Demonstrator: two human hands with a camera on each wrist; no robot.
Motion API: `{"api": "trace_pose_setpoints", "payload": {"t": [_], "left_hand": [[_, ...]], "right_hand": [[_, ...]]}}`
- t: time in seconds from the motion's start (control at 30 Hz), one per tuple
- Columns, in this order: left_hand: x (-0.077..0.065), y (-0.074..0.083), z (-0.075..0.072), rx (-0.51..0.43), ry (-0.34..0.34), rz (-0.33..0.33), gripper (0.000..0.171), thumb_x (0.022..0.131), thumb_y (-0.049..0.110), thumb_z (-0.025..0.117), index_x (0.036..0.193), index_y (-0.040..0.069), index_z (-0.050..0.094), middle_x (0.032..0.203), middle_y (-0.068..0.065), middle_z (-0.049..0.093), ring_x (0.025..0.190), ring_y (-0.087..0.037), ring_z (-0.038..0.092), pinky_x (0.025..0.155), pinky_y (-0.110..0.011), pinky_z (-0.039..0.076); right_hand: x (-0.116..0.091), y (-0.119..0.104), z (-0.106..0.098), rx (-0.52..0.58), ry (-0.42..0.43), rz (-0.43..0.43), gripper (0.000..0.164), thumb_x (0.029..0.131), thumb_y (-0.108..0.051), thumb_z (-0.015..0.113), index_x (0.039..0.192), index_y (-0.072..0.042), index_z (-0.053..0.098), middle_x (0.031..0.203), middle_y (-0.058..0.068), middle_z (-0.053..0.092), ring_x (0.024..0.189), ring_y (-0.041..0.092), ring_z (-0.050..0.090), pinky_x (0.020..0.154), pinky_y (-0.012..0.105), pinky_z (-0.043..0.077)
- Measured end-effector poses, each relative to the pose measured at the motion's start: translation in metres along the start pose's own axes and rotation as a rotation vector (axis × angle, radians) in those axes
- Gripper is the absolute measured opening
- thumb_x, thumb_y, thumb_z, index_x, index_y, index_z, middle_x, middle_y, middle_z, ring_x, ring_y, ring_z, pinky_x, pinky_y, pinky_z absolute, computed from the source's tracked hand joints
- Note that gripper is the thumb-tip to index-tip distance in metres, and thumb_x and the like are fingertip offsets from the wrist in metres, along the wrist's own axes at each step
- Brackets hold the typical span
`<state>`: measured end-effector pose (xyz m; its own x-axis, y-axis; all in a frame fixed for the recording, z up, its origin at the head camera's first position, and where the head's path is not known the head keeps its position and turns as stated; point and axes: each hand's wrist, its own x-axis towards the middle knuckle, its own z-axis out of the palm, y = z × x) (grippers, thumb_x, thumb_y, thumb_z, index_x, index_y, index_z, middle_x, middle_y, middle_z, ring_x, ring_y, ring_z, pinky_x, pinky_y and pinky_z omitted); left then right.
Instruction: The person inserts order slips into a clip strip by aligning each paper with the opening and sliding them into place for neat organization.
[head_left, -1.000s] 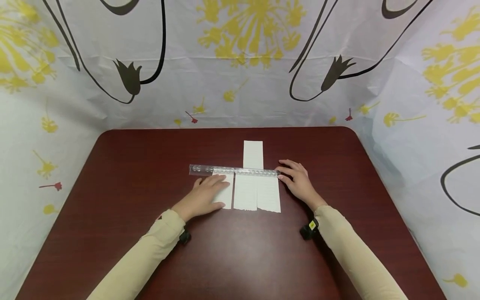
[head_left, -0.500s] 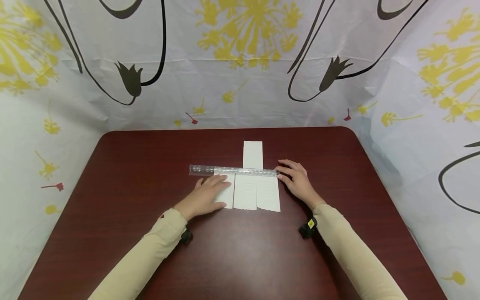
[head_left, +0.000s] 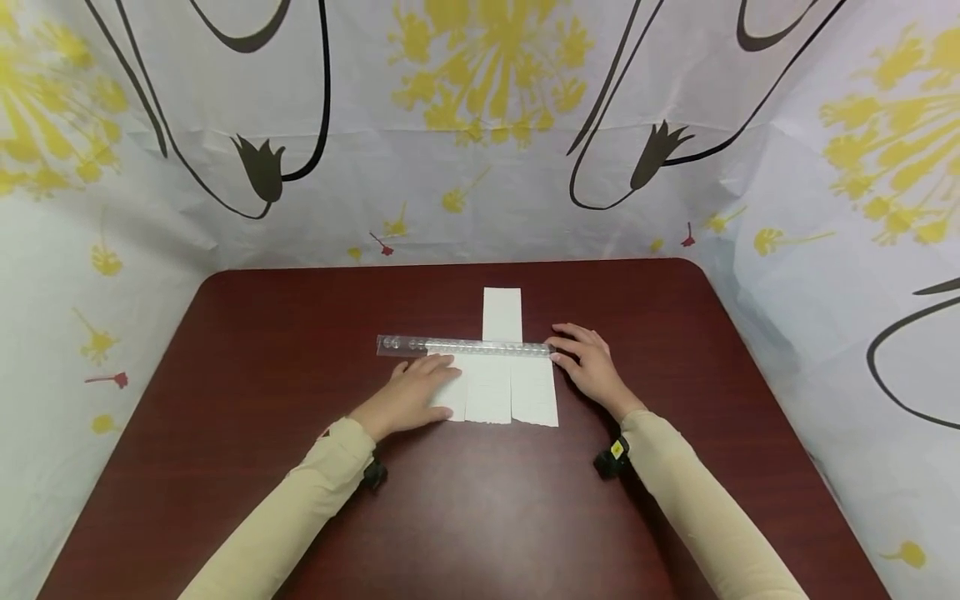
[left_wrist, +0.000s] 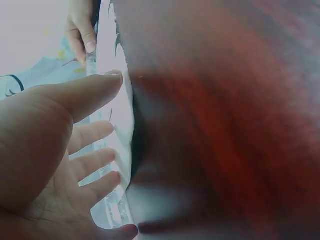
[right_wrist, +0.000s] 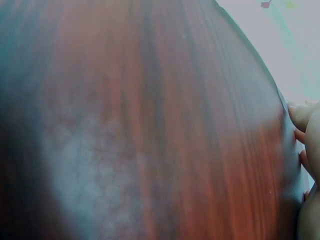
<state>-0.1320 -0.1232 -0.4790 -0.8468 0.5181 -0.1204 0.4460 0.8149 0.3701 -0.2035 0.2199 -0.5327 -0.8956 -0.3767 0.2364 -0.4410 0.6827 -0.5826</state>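
Observation:
Three white paper strips lie side by side: the left strip (head_left: 455, 400), the middle strip (head_left: 488, 392) and the right strip (head_left: 534, 392), their near edges torn and uneven. My left hand (head_left: 405, 396) rests its outspread fingers on the left strip, partly covering it; these fingers (left_wrist: 95, 162) also show in the left wrist view. A clear plastic ruler (head_left: 465, 347) lies across the strips' far ends. My right hand (head_left: 592, 367) touches the ruler's right end with its fingertips. Beyond the ruler another white paper strip (head_left: 502, 315) extends away from me.
Everything lies on a dark red-brown wooden table (head_left: 277, 317) with rounded far corners. A white curtain (head_left: 360, 175) with yellow and dark flower prints stands behind the table and along both sides.
The left strip has slid right under my left hand, and the gap beside the middle strip has closed. My right hand keeps its place at the ruler's end. The head view has tilted slightly.

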Motion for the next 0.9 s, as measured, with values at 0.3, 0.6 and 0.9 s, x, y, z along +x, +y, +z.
{"api": "trace_pose_setpoints", "payload": {"t": [0.3, 0.6, 0.9], "left_hand": [[0.021, 0.012, -0.019, 0.037, 0.030, 0.010, 0.050, 0.094, 0.035, 0.067, 0.137, 0.010, 0.058, 0.144, -0.011, 0.056, 0.135, -0.029, 0.052, 0.114, -0.050, 0.042], [0.077, 0.039, -0.042, -0.099, 0.149, -0.234, 0.034, 0.095, 0.025, 0.064, 0.121, 0.004, 0.068, 0.119, -0.012, 0.071, 0.106, -0.023, 0.068, 0.092, -0.039, 0.056], [0.121, 0.047, -0.043, -0.191, 0.054, -0.451, 0.026, 0.094, 0.028, 0.062, 0.083, 0.005, 0.067, 0.066, -0.002, 0.055, 0.058, -0.014, 0.048, 0.053, -0.027, 0.043]], "right_hand": [[-0.002, 0.000, 0.002, -0.006, 0.001, 0.014, 0.031, 0.099, -0.021, 0.060, 0.128, -0.014, 0.067, 0.148, 0.010, 0.051, 0.142, 0.034, 0.039, 0.121, 0.063, 0.012], [-0.001, 0.003, 0.002, -0.016, 0.007, 0.009, 0.031, 0.099, -0.022, 0.060, 0.128, -0.014, 0.067, 0.148, 0.010, 0.051, 0.141, 0.034, 0.040, 0.121, 0.063, 0.013], [-0.002, -0.001, 0.003, -0.015, 0.014, 0.005, 0.031, 0.099, -0.022, 0.060, 0.128, -0.014, 0.067, 0.148, 0.011, 0.051, 0.142, 0.034, 0.040, 0.121, 0.064, 0.014]]}}
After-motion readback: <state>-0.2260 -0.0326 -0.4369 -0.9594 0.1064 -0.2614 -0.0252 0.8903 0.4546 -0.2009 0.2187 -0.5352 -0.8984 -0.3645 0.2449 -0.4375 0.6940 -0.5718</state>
